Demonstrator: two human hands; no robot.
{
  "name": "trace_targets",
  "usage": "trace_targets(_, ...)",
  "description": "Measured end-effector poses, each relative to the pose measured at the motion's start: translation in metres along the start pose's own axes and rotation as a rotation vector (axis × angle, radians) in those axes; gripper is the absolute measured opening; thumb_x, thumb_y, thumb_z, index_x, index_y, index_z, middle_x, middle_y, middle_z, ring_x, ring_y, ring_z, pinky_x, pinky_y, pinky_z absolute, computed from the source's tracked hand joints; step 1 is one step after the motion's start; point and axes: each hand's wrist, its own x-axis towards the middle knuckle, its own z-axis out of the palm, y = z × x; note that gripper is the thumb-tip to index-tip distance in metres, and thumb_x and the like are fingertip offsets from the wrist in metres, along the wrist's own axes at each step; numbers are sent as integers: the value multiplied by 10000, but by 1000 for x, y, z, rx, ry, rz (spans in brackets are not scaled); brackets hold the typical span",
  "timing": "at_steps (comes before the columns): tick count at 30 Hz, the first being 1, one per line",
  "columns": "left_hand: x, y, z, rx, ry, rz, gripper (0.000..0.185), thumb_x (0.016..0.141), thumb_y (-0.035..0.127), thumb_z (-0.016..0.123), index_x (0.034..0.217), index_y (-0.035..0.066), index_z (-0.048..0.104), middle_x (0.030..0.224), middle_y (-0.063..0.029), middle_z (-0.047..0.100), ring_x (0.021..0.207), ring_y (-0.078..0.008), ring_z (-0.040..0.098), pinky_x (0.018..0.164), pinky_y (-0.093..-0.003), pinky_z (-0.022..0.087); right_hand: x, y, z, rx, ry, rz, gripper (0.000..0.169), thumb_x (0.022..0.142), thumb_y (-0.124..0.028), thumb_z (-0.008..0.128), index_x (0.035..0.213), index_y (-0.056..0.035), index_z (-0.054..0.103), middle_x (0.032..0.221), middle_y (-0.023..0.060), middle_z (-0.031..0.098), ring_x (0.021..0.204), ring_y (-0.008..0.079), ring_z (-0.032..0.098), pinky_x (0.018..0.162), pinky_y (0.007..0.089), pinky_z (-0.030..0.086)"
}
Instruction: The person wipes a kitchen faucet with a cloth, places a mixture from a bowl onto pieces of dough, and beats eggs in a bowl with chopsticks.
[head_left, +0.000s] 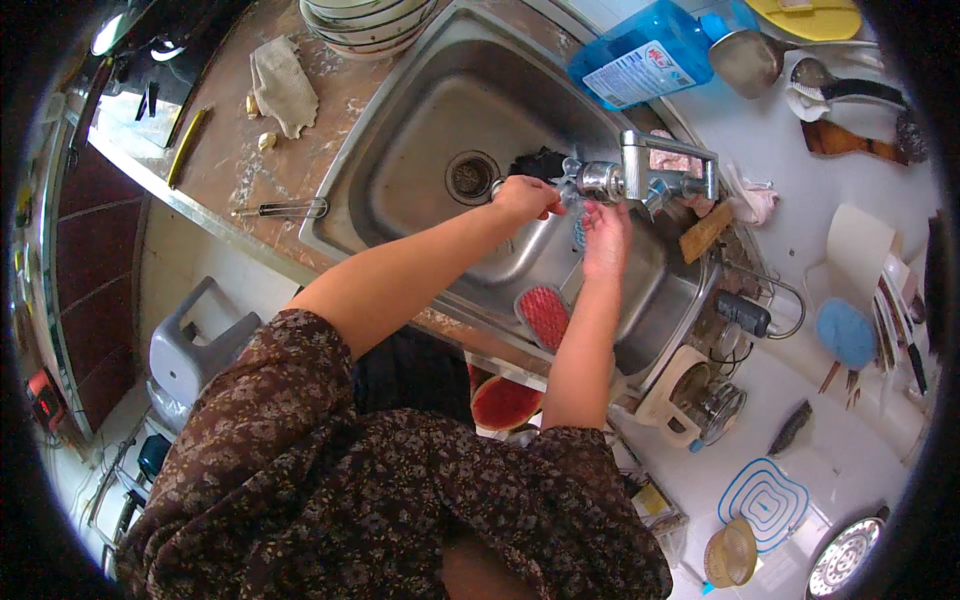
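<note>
Both my hands are over a double stainless steel sink (420, 97), near the chrome faucet (600, 182). My left hand (529, 196) has its fingers curled by the faucet's outlet. A small shiny metal edge (497, 186) shows beside it; whether I hold it is unclear. My right hand (606, 236) is raised just below the faucet head, fingers bent, and what lies between them cannot be made out. Behind the left hand lies a dark scrubber or cloth (538, 163). A bluish mesh thing (579, 229) is partly hidden by the right hand. The red sponge (544, 316) rests on the sink's front ledge.
Stacked bowls (367, 30), a beige cloth (283, 86), garlic (267, 141) and a metal-wire peeler-like tool (281, 208) are on the left counter. A blue detergent bottle (641, 56) lies behind the sink. A cream handled appliance part (671, 397) stands right. Cut watermelon (506, 403) shows below.
</note>
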Motion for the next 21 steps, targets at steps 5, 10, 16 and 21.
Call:
trace_targets(5, 1, 11, 6, -130, -23, 47, 141, 861, 148, 560, 891, 30, 632, 856, -56, 673, 759, -96, 606, 684, -238, 488, 18, -15, -21, 439, 203, 138, 375, 849, -414, 567, 1015, -93, 465, 924, 39, 534, 839, 158, 509, 726, 310, 400)
trace_targets(10, 7, 8, 10, -163, -47, 61, 142, 855, 130, 578, 936, 19, 616, 851, -59, 670, 776, -110, 612, 694, -246, 490, 38, -20, -20, 684, 263, 122, 505, 843, -519, 514, 1033, -59, 424, 907, 91, 522, 840, 196, 462, 729, 324, 397)
trace_targets(16, -1, -12, -7, -105, -10, 56, 164, 853, 145, 595, 944, 10, 613, 861, -74, 665, 796, -125, 620, 709, -251, 487, 49, -22, -25, 796, 194, 137, 430, 914, -466, 409, 992, -44, 429, 878, 108, 513, 761, 184, 450, 675, 331, 384)
trace_targets(21, -9, -31, -38, -101, 40, 115, 174, 852, 148, 597, 947, 5, 620, 853, -77, 664, 787, -117, 605, 705, -247, 474, 57, -29, -31, 736, 260, 227, 367, 932, -423, 376, 954, -63, 446, 867, 117, 508, 676, 186, 452, 636, 320, 363)
